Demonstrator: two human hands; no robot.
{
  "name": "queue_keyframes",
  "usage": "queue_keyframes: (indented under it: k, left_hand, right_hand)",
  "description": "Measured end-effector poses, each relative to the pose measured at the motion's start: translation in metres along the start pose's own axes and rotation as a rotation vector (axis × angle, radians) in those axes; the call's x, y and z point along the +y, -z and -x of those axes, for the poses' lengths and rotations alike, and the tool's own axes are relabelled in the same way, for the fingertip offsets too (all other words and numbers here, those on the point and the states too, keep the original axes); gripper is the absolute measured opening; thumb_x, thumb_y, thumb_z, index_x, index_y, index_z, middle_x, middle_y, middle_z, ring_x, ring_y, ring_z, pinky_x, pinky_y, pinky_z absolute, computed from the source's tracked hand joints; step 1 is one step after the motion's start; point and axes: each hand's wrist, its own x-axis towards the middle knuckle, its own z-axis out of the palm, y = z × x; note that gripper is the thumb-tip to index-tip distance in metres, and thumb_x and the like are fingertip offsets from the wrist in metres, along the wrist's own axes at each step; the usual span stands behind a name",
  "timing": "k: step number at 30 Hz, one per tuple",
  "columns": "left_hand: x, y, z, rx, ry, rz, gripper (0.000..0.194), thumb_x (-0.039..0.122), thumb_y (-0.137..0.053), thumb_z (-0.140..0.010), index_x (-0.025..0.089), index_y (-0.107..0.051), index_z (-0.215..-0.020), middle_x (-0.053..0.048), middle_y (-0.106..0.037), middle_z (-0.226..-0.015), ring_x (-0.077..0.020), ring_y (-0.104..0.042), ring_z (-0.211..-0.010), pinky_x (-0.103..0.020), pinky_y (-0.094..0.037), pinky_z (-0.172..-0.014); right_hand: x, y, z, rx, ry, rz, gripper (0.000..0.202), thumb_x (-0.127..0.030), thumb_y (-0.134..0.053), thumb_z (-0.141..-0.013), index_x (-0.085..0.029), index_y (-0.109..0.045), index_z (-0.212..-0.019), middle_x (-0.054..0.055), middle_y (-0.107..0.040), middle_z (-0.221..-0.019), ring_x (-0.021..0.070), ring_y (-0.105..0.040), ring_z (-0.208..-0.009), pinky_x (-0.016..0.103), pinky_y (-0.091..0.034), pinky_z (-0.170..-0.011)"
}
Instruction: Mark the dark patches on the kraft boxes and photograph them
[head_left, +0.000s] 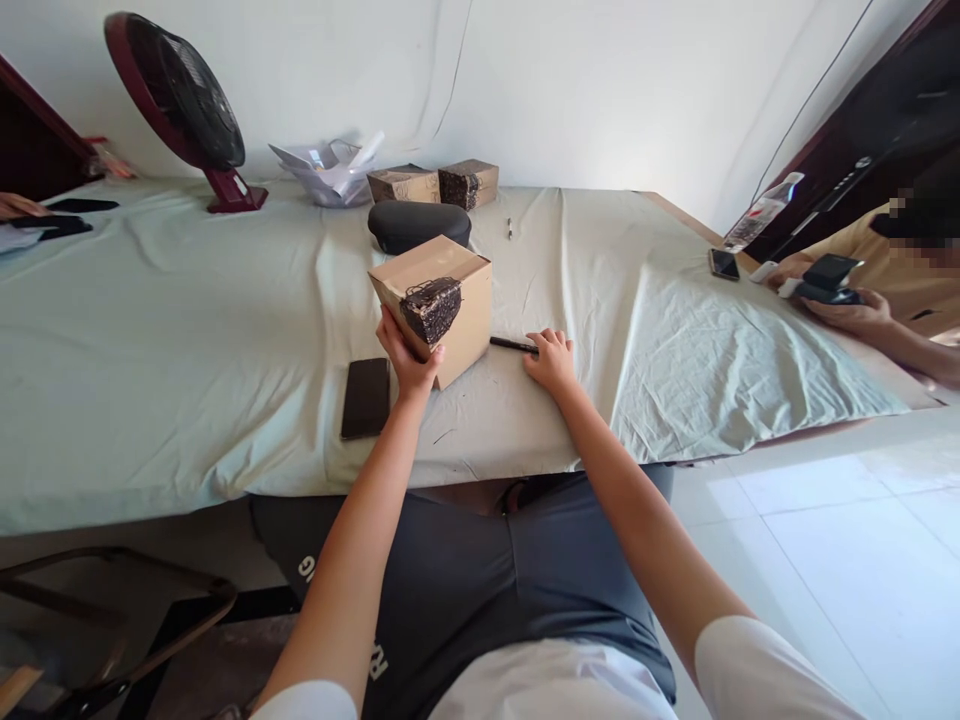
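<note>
My left hand is closed on the near left corner of a brown cardboard box, thumb in front and fingers along its left side. A corner of the box carries a dense, dark scribbled patch. The box looks slightly tilted over the cloth. To its right, my right hand rests low on the table with curled fingers on the end of a black pen, whose other end points at the box. A dark smartphone lies left of my left wrist.
Behind the box are a black case, two more cardboard boxes and a plastic basket. A fan stands at back left. Past the right edge, another person's hands hold a dark device, near a phone and a bottle.
</note>
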Motion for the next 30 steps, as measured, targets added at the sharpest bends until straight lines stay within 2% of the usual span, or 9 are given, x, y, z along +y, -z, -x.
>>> queue_keyframes:
  k: [5,10,14,17,19,22,24,28,30]
  left_hand:
    - [-0.001,-0.001,-0.001,-0.001,-0.015,0.017,0.126,0.062,-0.076,-0.067,0.015,-0.014,-0.167,-0.024,-0.033,-0.156,-0.0399,-0.036,-0.155,-0.056,-0.030,-0.131]
    - [-0.005,0.000,-0.001,-0.025,-0.022,0.008,0.131,0.079,-0.069,-0.068,0.017,-0.012,-0.169,-0.024,-0.035,-0.156,-0.0389,-0.041,-0.153,-0.052,-0.038,-0.127]
    - [-0.006,0.001,-0.004,-0.023,-0.010,0.020,0.133,0.086,-0.066,-0.067,0.019,-0.015,-0.170,-0.023,-0.038,-0.157,-0.0390,-0.044,-0.151,-0.053,-0.044,-0.122]
    - [-0.005,0.003,-0.009,-0.021,0.056,0.168,0.134,0.086,-0.068,-0.064,0.018,-0.020,-0.169,-0.024,-0.040,-0.161,-0.0399,-0.050,-0.148,-0.052,-0.049,-0.117]
    - [-0.003,0.007,-0.011,-0.037,0.136,0.290,0.130,0.087,-0.066,-0.062,0.018,-0.029,-0.166,-0.022,-0.051,-0.157,-0.0403,-0.056,-0.143,-0.052,-0.052,-0.114]
    - [0.001,0.022,-0.009,-0.140,0.227,0.399,0.108,0.088,-0.055,-0.070,0.020,-0.050,-0.153,-0.021,-0.068,-0.139,-0.0409,-0.068,-0.127,-0.057,-0.058,-0.104]
    - [0.001,0.041,-0.006,-0.204,0.249,0.376,0.096,0.085,-0.057,-0.075,0.025,-0.056,-0.150,-0.017,-0.067,-0.144,-0.0394,-0.066,-0.133,-0.056,-0.057,-0.109]
    - [0.001,0.089,-0.004,-0.522,0.380,0.045,0.092,0.091,-0.025,-0.090,0.026,-0.066,-0.141,-0.016,-0.070,-0.143,-0.0416,-0.061,-0.142,-0.066,-0.047,-0.119]
    - [0.003,0.105,-0.004,-0.529,0.366,-0.421,0.089,0.089,-0.051,-0.081,0.020,-0.070,-0.134,-0.023,-0.065,-0.147,-0.0513,-0.050,-0.148,-0.076,-0.036,-0.123]
  right_hand:
    - [0.002,-0.002,0.000,-0.021,0.010,-0.025,0.039,-0.013,-0.050,-0.089,-0.017,-0.077,-0.116,0.018,-0.073,-0.119,0.0346,-0.054,-0.115,0.048,-0.037,-0.098]
    - [0.004,0.000,0.002,-0.025,0.064,-0.094,0.040,-0.026,-0.048,-0.101,-0.021,-0.075,-0.129,0.015,-0.074,-0.123,0.0353,-0.054,-0.122,0.056,-0.030,-0.109]
    - [-0.004,0.009,0.005,0.071,0.081,-0.223,0.041,-0.035,-0.050,-0.103,-0.022,-0.071,-0.136,0.015,-0.073,-0.128,0.0342,-0.057,-0.125,0.057,-0.027,-0.116]
    - [-0.023,0.018,0.004,0.078,0.173,-0.453,0.046,-0.044,-0.057,-0.100,-0.022,-0.067,-0.140,0.016,-0.069,-0.139,0.0349,-0.057,-0.133,0.059,-0.026,-0.123]
    - [-0.040,0.020,0.003,-0.018,0.243,-0.716,0.070,-0.056,-0.068,-0.093,-0.023,-0.055,-0.153,0.017,-0.060,-0.154,0.0370,-0.049,-0.146,0.059,-0.029,-0.127]
    - [-0.066,0.012,0.003,-0.296,0.228,-1.098,0.109,-0.064,-0.081,-0.079,-0.035,-0.028,-0.170,0.009,-0.042,-0.172,0.0367,-0.045,-0.153,0.061,-0.034,-0.128]
    - [-0.077,0.002,0.006,-0.397,0.213,-1.277,0.122,-0.067,-0.084,-0.073,-0.035,-0.020,-0.172,0.009,-0.044,-0.170,0.0370,-0.048,-0.150,0.060,-0.041,-0.126]
    - [-0.081,-0.013,0.013,-0.318,0.126,-1.423,0.124,-0.070,-0.083,-0.069,-0.031,-0.024,-0.170,0.011,-0.052,-0.163,0.0381,-0.052,-0.147,0.058,-0.047,-0.123]
    - [-0.080,-0.014,0.015,-0.263,0.088,-1.426,0.119,-0.073,-0.080,-0.069,-0.032,-0.028,-0.168,0.010,-0.050,-0.165,0.0381,-0.052,-0.149,0.057,-0.049,-0.122]
